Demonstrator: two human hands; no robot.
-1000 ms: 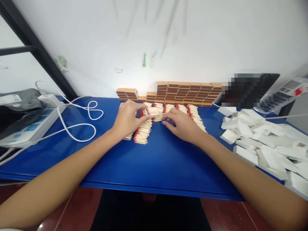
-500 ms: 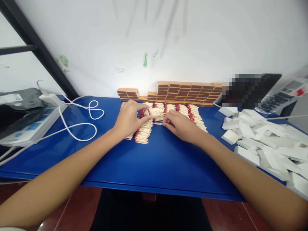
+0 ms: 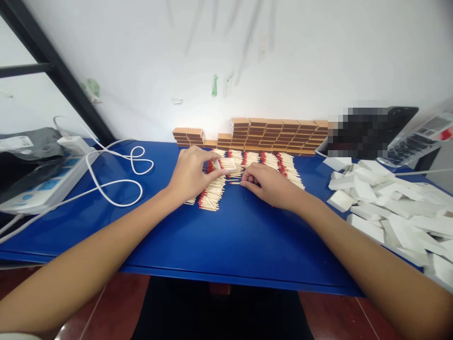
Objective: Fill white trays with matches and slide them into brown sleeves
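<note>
A small white matchbox tray with matches in it is held between the thumb and fingers of my left hand. Just right of the tray, my right hand has its thumb and fingertips pinched on the end of a match with a red head pointing left. Under and around both hands lie rows of red-headed matches on the blue table. Part of the rows is hidden behind the hands.
Brown matchboxes are stacked along the wall. White trays lie in a heap at the right, below a dark phone. A white cable loops at the left beside a power strip.
The fingertips of my right hand have moved slightly right, and a single match now shows at them. My left hand still holds the tray, almost in place. The view has shifted slightly.
</note>
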